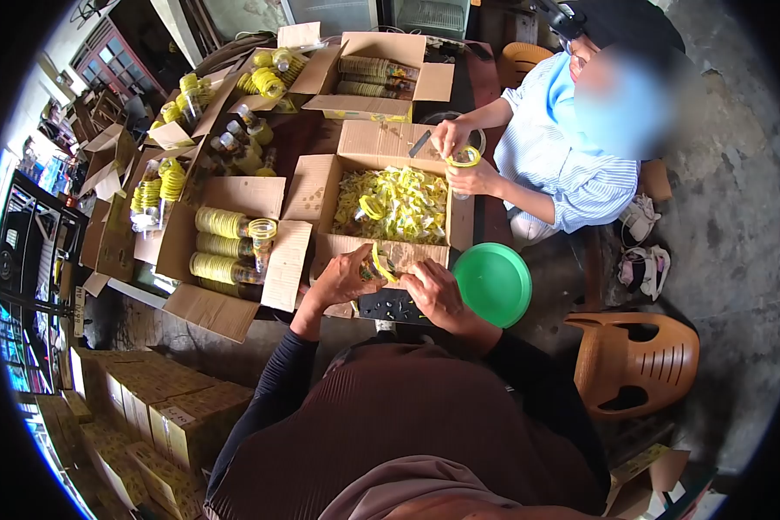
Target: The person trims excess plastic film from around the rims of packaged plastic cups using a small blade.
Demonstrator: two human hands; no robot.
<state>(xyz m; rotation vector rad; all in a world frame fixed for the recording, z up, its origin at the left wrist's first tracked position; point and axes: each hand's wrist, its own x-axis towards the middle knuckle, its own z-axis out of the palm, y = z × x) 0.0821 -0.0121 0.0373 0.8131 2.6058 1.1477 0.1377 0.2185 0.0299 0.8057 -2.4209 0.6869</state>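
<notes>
My left hand (pixel 345 276) is wrapped around a small plastic cup with a yellow rim (pixel 379 263), tilted on its side at the near edge of a cardboard box. My right hand (pixel 433 290) has its fingers pinched at the cup's rim; whatever they grip there is too small to make out. Just beyond both hands, the open box (pixel 308 191) is filled with yellow and clear plastic scraps (pixel 399 204). Another yellow-rimmed piece (pixel 372 206) rests on those scraps.
Across to the right, a co-worker (pixel 563 147) holds a yellow-rimmed clear cup (pixel 464 158) and a dark blade-like tool (pixel 419 144). Boxes of stacked cups stand left (pixel 221 322) and behind (pixel 368 106). A green basin (pixel 492 284) is right of my hands, near an orange chair (pixel 659 368).
</notes>
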